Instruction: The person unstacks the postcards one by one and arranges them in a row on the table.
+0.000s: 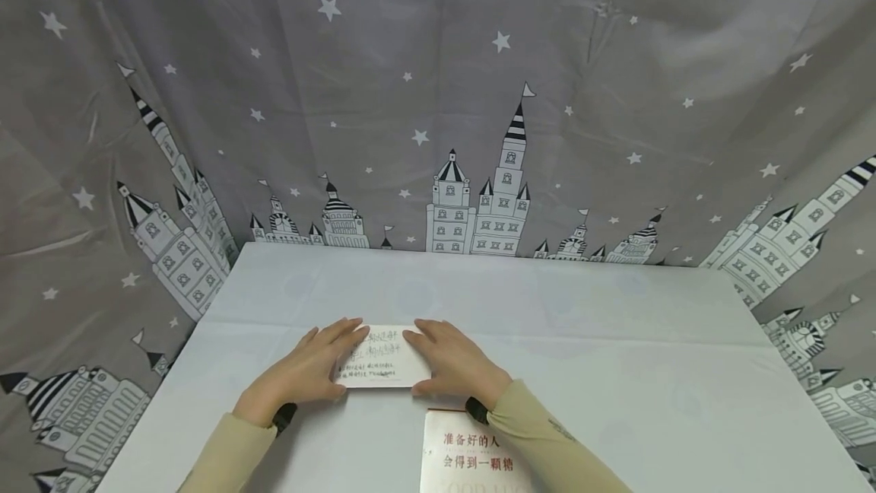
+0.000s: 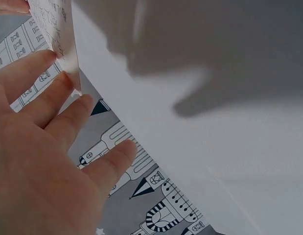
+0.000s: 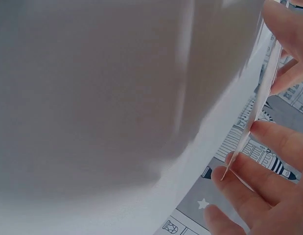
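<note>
A white card (image 1: pixel 375 362) covered in handwriting is held level between two hands over the table in the head view. My left hand (image 1: pixel 311 367) grips its left end, fingers at the far side and thumb at the near corner. Opposite it, my right hand (image 1: pixel 458 362) holds the right end in the same way. In the left wrist view, fingertips lie against the written card (image 2: pixel 58 36), with the little finger spread away. From the right wrist, the card (image 3: pixel 259 105) shows nearly edge-on between thumb and fingers.
A pale booklet (image 1: pixel 472 451) with red Chinese characters lies at the near edge, partly under the right forearm. The white table (image 1: pixel 616 386) carries a fold line. Grey curtains (image 1: pixel 383 44) printed with castles and stars stand behind and at both sides.
</note>
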Demonstrator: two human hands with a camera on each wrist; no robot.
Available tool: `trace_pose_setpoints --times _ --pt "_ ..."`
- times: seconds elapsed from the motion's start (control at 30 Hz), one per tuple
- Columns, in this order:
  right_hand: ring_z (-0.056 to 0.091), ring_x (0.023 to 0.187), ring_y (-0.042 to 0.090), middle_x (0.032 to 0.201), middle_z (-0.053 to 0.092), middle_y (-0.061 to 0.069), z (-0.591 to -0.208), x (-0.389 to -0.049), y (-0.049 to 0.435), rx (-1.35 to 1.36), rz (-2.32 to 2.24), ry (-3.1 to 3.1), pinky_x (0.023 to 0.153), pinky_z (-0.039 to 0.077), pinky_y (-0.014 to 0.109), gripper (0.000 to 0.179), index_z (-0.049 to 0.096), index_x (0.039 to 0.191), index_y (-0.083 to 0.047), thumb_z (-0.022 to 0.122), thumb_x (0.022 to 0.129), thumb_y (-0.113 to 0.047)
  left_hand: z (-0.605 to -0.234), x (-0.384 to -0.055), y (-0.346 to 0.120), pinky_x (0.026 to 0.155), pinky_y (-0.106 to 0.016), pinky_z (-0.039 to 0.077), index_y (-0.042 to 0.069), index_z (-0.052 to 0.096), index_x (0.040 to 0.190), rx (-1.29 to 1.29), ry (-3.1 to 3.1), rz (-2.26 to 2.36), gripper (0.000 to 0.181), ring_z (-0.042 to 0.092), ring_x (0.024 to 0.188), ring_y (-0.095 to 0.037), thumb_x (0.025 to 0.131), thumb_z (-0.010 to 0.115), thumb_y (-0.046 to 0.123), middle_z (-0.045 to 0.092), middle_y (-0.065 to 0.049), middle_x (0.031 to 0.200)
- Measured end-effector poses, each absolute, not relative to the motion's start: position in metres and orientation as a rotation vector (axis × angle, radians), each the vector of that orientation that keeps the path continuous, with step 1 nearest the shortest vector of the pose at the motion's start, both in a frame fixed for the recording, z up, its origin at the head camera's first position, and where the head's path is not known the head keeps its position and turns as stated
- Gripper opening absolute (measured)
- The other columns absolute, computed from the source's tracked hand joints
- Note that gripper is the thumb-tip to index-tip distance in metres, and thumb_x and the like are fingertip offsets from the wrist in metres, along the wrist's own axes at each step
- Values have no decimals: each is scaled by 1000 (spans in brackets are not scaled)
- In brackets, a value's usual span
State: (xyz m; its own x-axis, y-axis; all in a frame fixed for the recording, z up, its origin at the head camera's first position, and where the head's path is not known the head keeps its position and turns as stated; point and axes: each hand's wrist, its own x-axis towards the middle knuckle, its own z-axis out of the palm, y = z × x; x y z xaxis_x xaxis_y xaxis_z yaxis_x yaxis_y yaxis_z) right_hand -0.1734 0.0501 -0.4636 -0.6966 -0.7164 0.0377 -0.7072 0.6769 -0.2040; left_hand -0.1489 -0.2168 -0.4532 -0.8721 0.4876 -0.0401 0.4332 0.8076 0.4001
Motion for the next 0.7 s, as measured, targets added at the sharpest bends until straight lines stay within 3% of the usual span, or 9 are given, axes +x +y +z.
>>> trace_pose_setpoints --times 0.7 --pt "39 132 27 146 40 15 -462 -200 31 -1184 -290 2825 112 27 35 86 42 144 -9 76 76 -47 -455 -173 -229 105 -69 17 1 40 143 719 2869 579 89 27 135 -44 61 73 8 34 -22 147"
